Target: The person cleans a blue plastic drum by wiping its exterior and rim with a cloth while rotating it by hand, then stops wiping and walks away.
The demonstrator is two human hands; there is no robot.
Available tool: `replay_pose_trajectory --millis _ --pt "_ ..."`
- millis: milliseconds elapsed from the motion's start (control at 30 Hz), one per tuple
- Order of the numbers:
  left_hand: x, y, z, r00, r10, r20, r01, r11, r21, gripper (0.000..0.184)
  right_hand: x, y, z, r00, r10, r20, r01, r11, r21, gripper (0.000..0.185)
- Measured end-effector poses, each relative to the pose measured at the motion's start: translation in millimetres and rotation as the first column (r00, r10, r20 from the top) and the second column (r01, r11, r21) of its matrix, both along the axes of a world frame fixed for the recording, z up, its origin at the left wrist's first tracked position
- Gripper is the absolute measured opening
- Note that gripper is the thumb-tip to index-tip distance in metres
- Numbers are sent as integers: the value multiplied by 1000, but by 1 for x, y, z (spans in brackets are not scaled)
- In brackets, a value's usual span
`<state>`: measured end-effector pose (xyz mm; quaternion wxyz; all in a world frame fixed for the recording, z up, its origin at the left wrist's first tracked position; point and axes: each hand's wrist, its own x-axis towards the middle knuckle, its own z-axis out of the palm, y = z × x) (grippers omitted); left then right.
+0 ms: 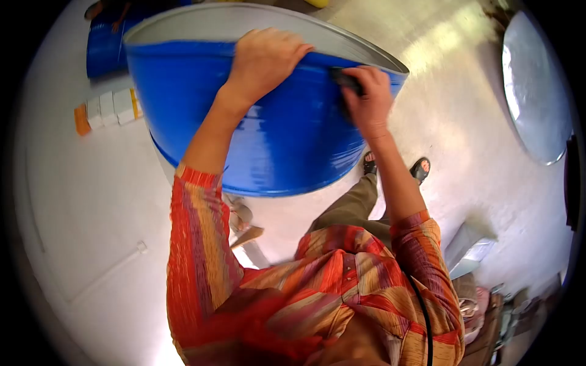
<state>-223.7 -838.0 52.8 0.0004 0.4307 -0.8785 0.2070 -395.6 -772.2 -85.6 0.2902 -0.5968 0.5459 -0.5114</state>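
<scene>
A large blue drum (293, 131) with a glossy side and a pale grey inside fills the upper middle of the head view. My left hand (262, 61) is closed over its near rim, fingers bent over the edge toward the inside. Farther right, my right hand (369, 97) presses a small dark object (348, 82) against the blue outer side just below the rim. That object is blurred, and its far part is hidden by my fingers.
Another blue drum (107, 46) lies at the upper left, near white and orange boxes (108, 110). A round metal sheet (537, 91) is at the right. A grey box (470, 247) and assorted items (488, 317) are at the lower right.
</scene>
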Motion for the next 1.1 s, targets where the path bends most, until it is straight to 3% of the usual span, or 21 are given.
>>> replay_pose_trajectory --millis 67,200,267,300,367,400,433,500,567,667,767,900,1100 --pt "-6 -1 6 991 -104 -84 111 990 91 16 -22 0 -23 1000 22 -15 -21 998 58 29" --pt "-6 3 10 966 -107 -235 136 984 113 9 -38 -7 28 999 29 46 -32 997 75 27" --pt "-1 11 4 943 -96 -319 124 990 70 14 -42 -20 53 923 380 -55 -319 838 442 33" --pt "4 15 -1 917 -107 -385 138 989 54 20 -40 -27 55 914 398 -73 -330 838 434 33" --pt "24 32 12 898 -73 -434 104 994 46 29 -30 -41 59 733 647 -212 -455 697 554 41" --pt "33 44 24 900 4 -436 -35 997 -62 30 -26 -44 64 704 673 -224 -474 681 558 40" --pt "44 55 34 892 87 -444 -177 970 -165 30 -21 -49 71 687 683 -246 -488 685 541 40" --pt "69 88 27 849 210 -485 -311 940 -137 33 -6 -46 89 695 642 -325 -369 706 604 36" --pt "78 118 15 719 366 -591 -351 925 145 40 6 -50 85 684 655 -322 -409 709 575 34" --pt "80 147 -16 727 470 -501 -468 873 138 53 30 -50 82 662 683 -309 -467 698 543 35" --pt "94 163 -36 716 521 -466 -535 837 114 56 53 -43 102 608 725 -323 -493 664 562 38" --pt "119 176 -31 685 530 -500 -562 821 101 55 85 -27 120 591 683 -429 -475 724 500 36" --pt "118 194 -23 662 522 -537 -550 826 124 55 94 -25 115 507 696 -509 -476 718 508 39"
